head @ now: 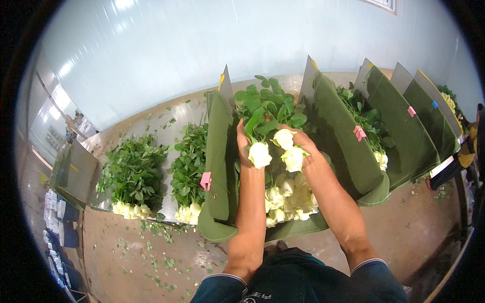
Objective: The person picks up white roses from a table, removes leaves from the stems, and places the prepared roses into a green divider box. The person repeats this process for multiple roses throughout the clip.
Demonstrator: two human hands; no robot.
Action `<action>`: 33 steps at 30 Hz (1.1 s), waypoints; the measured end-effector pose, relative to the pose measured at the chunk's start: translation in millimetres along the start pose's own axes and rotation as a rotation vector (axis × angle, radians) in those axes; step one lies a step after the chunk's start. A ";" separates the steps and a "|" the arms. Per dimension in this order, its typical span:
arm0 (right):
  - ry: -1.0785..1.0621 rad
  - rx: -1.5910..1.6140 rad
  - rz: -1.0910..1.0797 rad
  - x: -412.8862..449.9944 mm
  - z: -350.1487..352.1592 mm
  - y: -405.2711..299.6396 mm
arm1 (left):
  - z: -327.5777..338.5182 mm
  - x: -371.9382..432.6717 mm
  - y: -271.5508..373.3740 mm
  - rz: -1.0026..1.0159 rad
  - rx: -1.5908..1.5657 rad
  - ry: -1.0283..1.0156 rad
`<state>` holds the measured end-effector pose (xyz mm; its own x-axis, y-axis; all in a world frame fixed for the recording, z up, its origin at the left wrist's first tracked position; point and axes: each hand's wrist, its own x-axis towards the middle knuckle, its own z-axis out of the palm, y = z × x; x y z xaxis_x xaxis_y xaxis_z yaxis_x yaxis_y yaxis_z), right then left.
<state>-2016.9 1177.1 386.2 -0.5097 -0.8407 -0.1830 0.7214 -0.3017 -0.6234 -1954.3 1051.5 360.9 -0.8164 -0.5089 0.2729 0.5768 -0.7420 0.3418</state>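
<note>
My left hand (243, 141) is around the leafy stem of a white rose (260, 155), its fingers partly hidden by leaves. In my right hand (305, 144) are two more roses, an upper white rose (284, 139) and a lower white rose (293, 159). Their green leaves (271, 100) spread beyond my hands. Below my forearms, a pile of cream-white roses (290, 197) lies in a bay lined with green cloth (219, 166), blooms towards me.
Left of the bay, a leafy rose bundle (132, 170) and a second bundle (189, 163) lie on a metal table (168, 202). Cloth-covered dividers (344, 151) with pink clips (359, 133) stand to the right. Fallen leaves (151, 257) litter the floor. Another person's sleeve (441, 177) appears far right.
</note>
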 end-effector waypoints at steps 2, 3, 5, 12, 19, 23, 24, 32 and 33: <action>-0.074 0.020 0.004 4.4 -6.5 -3.0 | 14.8 -4.0 0.9 0.028 -0.020 0.145; -0.057 -0.004 0.000 5.3 -4.9 -3.2 | 17.3 -5.5 1.8 0.037 -0.043 0.216; -0.018 -0.053 -0.013 6.3 -2.6 -4.0 | 18.0 -7.1 0.0 0.041 -0.055 0.255; 0.070 -0.071 -0.012 13.8 14.4 3.2 | -1.1 -3.9 0.1 -0.021 -0.058 0.179; 0.056 0.115 -0.012 20.5 14.8 7.5 | -2.5 -1.8 -6.9 -0.098 -0.107 0.124; 0.026 0.126 -0.002 21.4 15.1 5.9 | 4.2 -0.1 -8.9 -0.046 -0.061 0.301; 0.017 0.130 0.002 20.6 16.7 5.7 | -0.3 0.5 -6.8 -0.063 -0.099 0.216; 0.102 -0.071 -0.023 17.5 22.0 3.9 | -21.9 3.6 8.0 -0.157 -0.174 0.080; 0.143 -0.128 -0.028 17.9 18.5 1.3 | -17.5 3.9 5.3 -0.168 -0.153 0.104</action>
<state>-2016.4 1153.3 396.1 -0.5967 -0.7574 -0.2650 0.6452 -0.2565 -0.7197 -1954.9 1037.9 348.0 -0.9035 -0.4092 0.1272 0.4282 -0.8733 0.2325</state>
